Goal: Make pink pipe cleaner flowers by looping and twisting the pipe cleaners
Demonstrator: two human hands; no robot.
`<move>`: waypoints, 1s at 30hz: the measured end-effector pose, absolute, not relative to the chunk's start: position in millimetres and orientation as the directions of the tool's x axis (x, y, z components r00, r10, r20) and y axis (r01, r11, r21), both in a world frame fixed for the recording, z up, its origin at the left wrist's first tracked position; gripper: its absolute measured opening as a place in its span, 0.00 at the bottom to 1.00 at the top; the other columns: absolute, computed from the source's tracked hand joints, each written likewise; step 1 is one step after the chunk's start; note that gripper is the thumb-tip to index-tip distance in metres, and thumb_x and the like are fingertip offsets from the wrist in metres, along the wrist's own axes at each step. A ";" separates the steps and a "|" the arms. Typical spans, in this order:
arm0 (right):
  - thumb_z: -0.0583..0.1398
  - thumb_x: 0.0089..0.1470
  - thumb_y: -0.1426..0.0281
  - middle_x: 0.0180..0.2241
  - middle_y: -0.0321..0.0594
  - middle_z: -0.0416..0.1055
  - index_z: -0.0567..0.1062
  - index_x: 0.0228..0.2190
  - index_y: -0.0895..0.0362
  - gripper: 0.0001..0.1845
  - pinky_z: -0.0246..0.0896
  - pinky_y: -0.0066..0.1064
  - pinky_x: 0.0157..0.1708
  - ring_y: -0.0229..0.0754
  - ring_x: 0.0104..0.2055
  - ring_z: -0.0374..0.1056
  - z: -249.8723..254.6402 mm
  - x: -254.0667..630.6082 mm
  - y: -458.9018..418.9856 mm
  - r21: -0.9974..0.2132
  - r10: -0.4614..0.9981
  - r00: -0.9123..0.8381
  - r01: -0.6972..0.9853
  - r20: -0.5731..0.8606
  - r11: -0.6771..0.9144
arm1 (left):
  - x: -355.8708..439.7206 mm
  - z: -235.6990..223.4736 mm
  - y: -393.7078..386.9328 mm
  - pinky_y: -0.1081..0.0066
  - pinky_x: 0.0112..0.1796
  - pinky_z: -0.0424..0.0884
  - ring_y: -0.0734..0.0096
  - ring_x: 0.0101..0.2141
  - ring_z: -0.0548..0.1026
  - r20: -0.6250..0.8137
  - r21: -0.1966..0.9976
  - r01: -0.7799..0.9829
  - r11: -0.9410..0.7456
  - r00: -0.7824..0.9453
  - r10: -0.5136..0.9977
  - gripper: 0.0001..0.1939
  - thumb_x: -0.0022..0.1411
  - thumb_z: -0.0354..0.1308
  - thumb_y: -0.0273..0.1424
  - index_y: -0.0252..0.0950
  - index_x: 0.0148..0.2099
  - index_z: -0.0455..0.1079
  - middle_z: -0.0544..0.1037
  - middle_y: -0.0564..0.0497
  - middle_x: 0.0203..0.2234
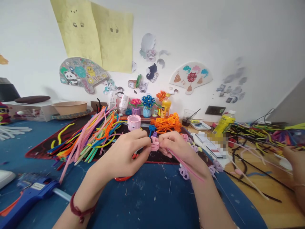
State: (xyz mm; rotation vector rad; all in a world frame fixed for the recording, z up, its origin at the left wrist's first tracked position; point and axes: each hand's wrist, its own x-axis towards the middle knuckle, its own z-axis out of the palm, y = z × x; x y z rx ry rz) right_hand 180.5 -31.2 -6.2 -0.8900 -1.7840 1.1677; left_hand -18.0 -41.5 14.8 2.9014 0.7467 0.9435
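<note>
Between my two hands is a pink pipe-cleaner flower (pixel 155 144) with looped petals. Thumb and forefinger of my left hand (pixel 133 151) pinch its left side. My right hand (pixel 175 147) is closed on its right side, and a long pink pipe-cleaner end (pixel 188 168) trails from the fingers along my right wrist. Just behind the hands stand a pink cup (pixel 133 122) and a heap of orange pipe-cleaner flowers (pixel 166 123). Lilac pipe-cleaner flowers (pixel 184 172) lie beside my right forearm.
Left of my hands lies a bundle of coloured pipe cleaners (pixel 88 136); nearer is a blue glue gun (pixel 35 194). A phone (pixel 209 144) and a yellow bottle (pixel 224 123) are on the right. Another person's hand (pixel 296 165) shows at the right edge.
</note>
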 end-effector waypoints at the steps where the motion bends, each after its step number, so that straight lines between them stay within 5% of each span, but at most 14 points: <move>1: 0.53 0.46 0.73 0.13 0.30 0.57 0.63 0.13 0.56 0.13 0.45 0.26 0.18 0.31 0.17 0.52 -6.4 180.7 -31.0 -0.938 0.873 -0.426 0.133 0.237 0.319 | -17.4 14.8 -42.0 0.70 0.29 0.58 0.70 0.28 0.62 0.555 0.143 0.425 -0.894 0.713 0.428 0.12 0.64 0.46 0.22 0.35 0.27 0.61 0.64 0.52 0.24; 9: 0.54 0.47 0.72 0.13 0.29 0.56 0.62 0.13 0.56 0.13 0.43 0.26 0.17 0.31 0.17 0.51 -5.3 178.7 -32.2 -0.929 0.871 -0.439 0.176 0.221 0.325 | -9.2 10.0 -43.7 0.73 0.28 0.57 0.74 0.26 0.61 0.606 0.231 0.394 -0.890 0.658 0.448 0.12 0.58 0.47 0.18 0.36 0.25 0.57 0.61 0.55 0.22; 14: 0.53 0.48 0.72 0.14 0.29 0.56 0.61 0.14 0.56 0.14 0.43 0.26 0.18 0.31 0.18 0.50 -5.8 177.6 -33.4 -0.925 0.880 -0.410 0.177 0.240 0.335 | -4.4 5.2 -41.5 0.72 0.27 0.55 0.74 0.27 0.61 0.681 0.182 0.445 -0.877 0.587 0.439 0.12 0.57 0.47 0.17 0.36 0.24 0.56 0.61 0.55 0.23; 18: 0.53 0.48 0.72 0.16 0.29 0.54 0.62 0.16 0.57 0.11 0.43 0.26 0.18 0.31 0.19 0.48 -7.5 177.5 -34.2 -0.927 0.889 -0.383 0.169 0.250 0.334 | -2.9 3.2 -37.4 0.70 0.28 0.56 0.70 0.28 0.60 0.716 0.009 0.519 -0.855 0.593 0.368 0.14 0.62 0.48 0.19 0.36 0.25 0.57 0.62 0.53 0.24; 24: 0.55 0.46 0.69 0.16 0.28 0.49 0.58 0.14 0.56 0.14 0.38 0.27 0.19 0.31 0.20 0.44 -6.3 171.7 -35.6 -0.923 0.909 -0.326 0.192 0.260 0.333 | -2.1 3.6 -38.4 0.65 0.28 0.59 0.64 0.27 0.61 0.642 -0.433 0.595 -0.677 0.731 0.231 0.12 0.64 0.48 0.20 0.36 0.28 0.60 0.63 0.51 0.24; 30: 0.55 0.43 0.70 0.15 0.28 0.45 0.55 0.11 0.55 0.16 0.35 0.27 0.19 0.30 0.20 0.40 -0.3 162.9 -37.9 -0.924 0.934 -0.256 0.227 0.249 0.308 | 3.1 2.7 -43.3 0.65 0.27 0.60 0.63 0.27 0.63 0.630 -0.580 0.610 -0.539 0.756 0.179 0.15 0.66 0.43 0.18 0.34 0.29 0.64 0.65 0.48 0.23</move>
